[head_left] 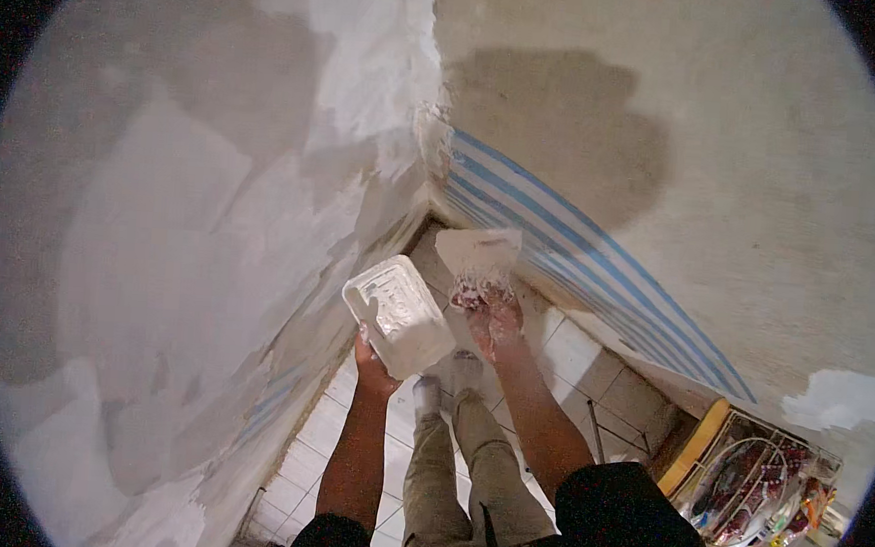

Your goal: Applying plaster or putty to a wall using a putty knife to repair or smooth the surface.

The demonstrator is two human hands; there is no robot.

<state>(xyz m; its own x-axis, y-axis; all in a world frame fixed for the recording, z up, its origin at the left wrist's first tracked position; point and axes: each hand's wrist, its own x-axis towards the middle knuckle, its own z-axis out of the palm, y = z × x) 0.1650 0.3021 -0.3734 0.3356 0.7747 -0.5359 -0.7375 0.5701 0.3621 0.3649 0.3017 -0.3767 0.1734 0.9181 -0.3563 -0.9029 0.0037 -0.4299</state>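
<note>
My left hand [375,362] is closed on the edge of a white rectangular tray [346,296], which is tilted and has white paste [395,306] spread inside it. In my right hand [496,322] is a wide putty knife [479,250] with a flat blade, its lower part crusted with white and reddish-brown residue. The blade points up toward the wall corner, just right of the tray and apart from it. My right fingers wrap round the handle, which is mostly hidden.
The left wall [158,256] carries patches of white filler, and blue stripes [580,242] run along the right wall. A wire rack [745,483] with assorted items stands at lower right beside a yellow board [697,448]. White floor tiles [573,357] lie below.
</note>
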